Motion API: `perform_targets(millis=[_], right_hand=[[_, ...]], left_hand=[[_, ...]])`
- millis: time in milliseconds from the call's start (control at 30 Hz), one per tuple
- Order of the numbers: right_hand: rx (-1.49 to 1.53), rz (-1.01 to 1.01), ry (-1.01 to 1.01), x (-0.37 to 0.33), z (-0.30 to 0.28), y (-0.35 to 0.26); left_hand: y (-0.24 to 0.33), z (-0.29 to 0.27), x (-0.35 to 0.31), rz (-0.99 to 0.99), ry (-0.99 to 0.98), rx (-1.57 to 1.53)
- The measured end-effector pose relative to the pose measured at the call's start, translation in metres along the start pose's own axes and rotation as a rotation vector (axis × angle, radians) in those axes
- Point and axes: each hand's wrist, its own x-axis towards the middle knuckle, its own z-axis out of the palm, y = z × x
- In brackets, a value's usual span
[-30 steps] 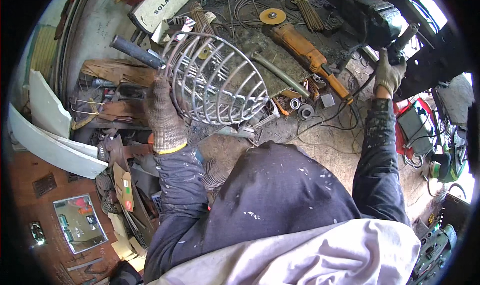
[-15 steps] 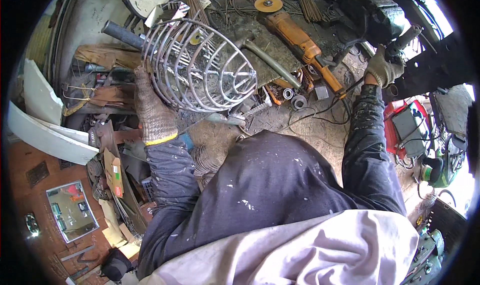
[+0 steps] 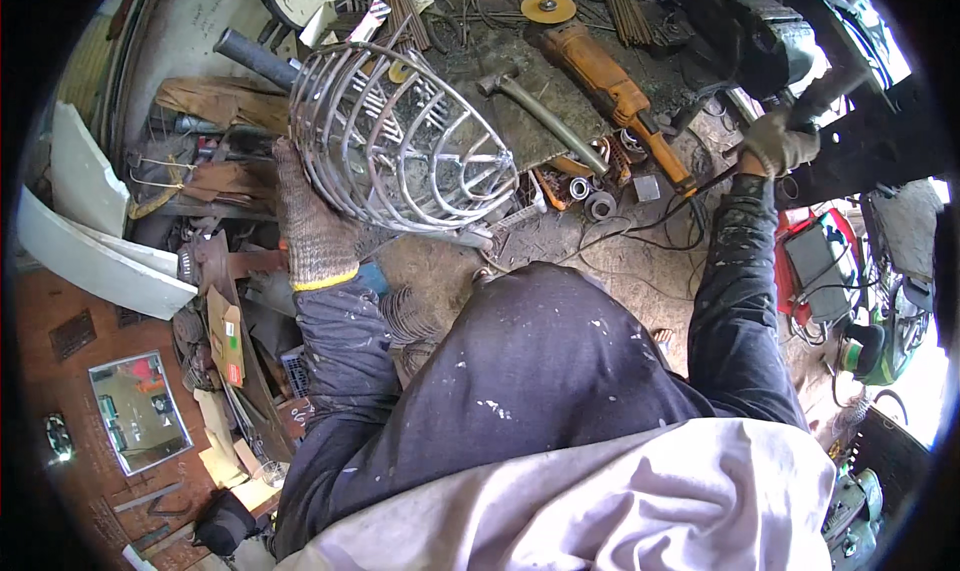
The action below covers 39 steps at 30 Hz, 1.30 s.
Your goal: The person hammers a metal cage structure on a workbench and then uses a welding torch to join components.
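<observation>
A cage of bent, shiny metal rods (image 3: 415, 156), rounded and narrowing to one end, stands before me to the left. My left hand (image 3: 315, 211), in a knitted glove with a yellow cuff edge, is closed on the cage's left rim; its fingertips are partly hidden. My right hand (image 3: 778, 143), also gloved, reaches far right and is wrapped round a dark cylindrical handle (image 3: 835, 91), blurred by motion. What the handle belongs to cannot be made out. Behind the cage a dark grey tube (image 3: 255, 63) sticks out to the left.
A hammer (image 3: 545, 121) and an orange power tool (image 3: 605, 86) lie beyond the cage, near a yellow disc (image 3: 548, 8) and bundled rods (image 3: 625, 11). Curved white pieces (image 3: 110, 261) lean at the left. At the right sits a red-edged box (image 3: 815, 261) with cables.
The view has shifted slightly. The cage has turned a little in my left hand's hold. My right hand has moved slightly with the dark handle, which is now more blurred.
</observation>
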Motion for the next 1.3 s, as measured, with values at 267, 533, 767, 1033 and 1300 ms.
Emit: perform_targets(millis=[267, 533, 767, 1033, 1300], right_hand=[[0.46, 0.291, -0.283, 0.03, -0.078, -0.085], [0.716, 0.391, -0.671, -0.025, -0.163, -0.101], [0.784, 0.447, -0.995, -0.055, -0.23, -0.104], [0.952, 0.521, -1.23, -0.099, -0.262, -0.141], [0.694, 0.392, -1.284, -0.159, -0.276, -0.159]], left_hand=[[0.007, -0.008, 0.006, 0.054, -0.021, 0.103], [0.017, -0.018, 0.013, 0.21, 0.073, 0.319], [0.037, -0.035, 0.024, 0.428, 0.119, 0.516], [0.049, 0.006, 0.001, 0.754, -0.322, 1.407], [0.044, 0.005, 0.017, 0.793, -0.578, 1.47]])
